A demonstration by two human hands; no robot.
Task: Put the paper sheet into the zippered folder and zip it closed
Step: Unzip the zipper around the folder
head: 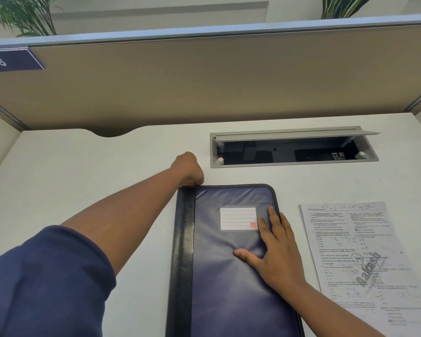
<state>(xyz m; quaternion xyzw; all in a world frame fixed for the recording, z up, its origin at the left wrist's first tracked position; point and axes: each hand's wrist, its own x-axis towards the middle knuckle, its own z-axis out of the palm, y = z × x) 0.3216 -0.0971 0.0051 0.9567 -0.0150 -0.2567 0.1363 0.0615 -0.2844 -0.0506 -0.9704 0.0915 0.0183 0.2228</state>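
Place: an office cubicle.
Evidence: a fabric partition [204, 81] with number plate [10, 60] is enclosing a white worktop [83, 190] with cable hatch [294, 148].

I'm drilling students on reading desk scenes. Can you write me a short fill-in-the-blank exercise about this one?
1. The right hand lies flat on the zippered ____.
2. The paper sheet lies on the desk to the ____ of the folder.
3. The left hand is at the folder's far-____ corner.

Missing words: folder; right; left
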